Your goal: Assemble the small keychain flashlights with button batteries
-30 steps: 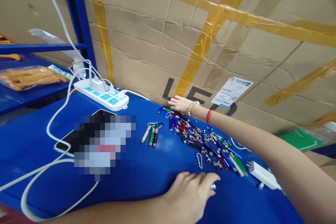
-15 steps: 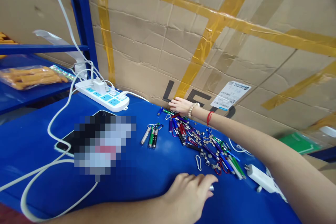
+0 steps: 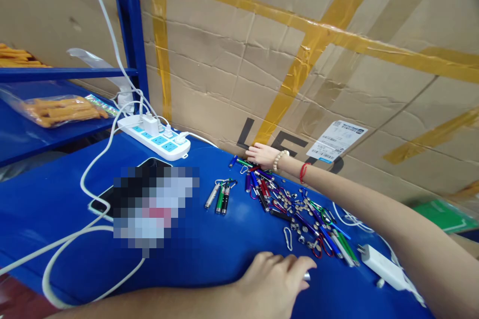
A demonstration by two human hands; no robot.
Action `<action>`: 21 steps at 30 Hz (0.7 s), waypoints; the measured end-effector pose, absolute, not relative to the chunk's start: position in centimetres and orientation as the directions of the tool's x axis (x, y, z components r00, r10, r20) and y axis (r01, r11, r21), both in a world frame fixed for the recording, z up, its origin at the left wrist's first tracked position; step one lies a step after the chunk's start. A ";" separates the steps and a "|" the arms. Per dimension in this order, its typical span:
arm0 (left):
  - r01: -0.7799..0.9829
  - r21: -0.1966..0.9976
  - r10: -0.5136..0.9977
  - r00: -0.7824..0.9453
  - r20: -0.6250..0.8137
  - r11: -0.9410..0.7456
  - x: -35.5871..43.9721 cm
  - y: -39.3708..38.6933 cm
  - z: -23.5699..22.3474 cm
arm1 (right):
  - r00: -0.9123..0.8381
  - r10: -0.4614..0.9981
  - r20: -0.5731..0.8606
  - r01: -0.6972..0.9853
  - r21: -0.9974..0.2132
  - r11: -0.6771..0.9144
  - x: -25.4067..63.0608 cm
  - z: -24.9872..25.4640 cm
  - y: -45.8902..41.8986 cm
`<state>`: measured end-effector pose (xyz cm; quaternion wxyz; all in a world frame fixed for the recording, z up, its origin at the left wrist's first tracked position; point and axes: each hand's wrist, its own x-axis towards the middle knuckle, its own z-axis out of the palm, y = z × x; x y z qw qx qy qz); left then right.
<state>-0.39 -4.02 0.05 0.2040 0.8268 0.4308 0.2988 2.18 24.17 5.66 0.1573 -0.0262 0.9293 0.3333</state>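
My left hand (image 3: pixel 272 280) rests near the front of the blue table (image 3: pixel 209 254), closed around a small silver metal piece (image 3: pixel 307 276). Only its tip shows between thumb and fingers. My right hand (image 3: pixel 263 155), with a beaded bracelet at the wrist, stretches to the far end of the pile of small penlights (image 3: pixel 264 187). Its fingers lie extended over the penlights by the carton; the fingertips' contact is unclear. Coloured carabiners and small round button cells (image 3: pixel 288 202) are scattered through the pile. A silver carabiner (image 3: pixel 288 238) lies just beyond my left hand.
Three penlights (image 3: pixel 220 198) lie apart, left of the pile. Farther left are a phone (image 3: pixel 149 167), partly pixelated, and a white power strip (image 3: pixel 157 139) with cables. A white charger (image 3: pixel 381 266) sits at right. A large taped carton (image 3: pixel 217 70) stands behind.
The whole view has shifted slightly, so everything sits a little farther right. My left hand keeps its grip on the silver piece; my right hand stays at the pile's far end.
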 end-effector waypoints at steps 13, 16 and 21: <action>0.587 0.598 0.833 0.463 0.304 -0.545 -0.6 -3.8 0.5 | -0.940 0.221 -0.260 0.041 0.557 0.830 2.4 4.6 23.1; 0.587 0.601 0.835 0.455 0.309 -0.543 -0.7 -3.8 0.6 | -0.927 0.293 -0.235 0.131 0.530 0.838 2.4 4.3 22.6; 0.578 0.611 0.836 0.450 0.316 -0.542 -0.8 -3.9 0.6 | -0.900 0.399 -0.175 0.287 0.452 0.845 2.7 4.1 22.0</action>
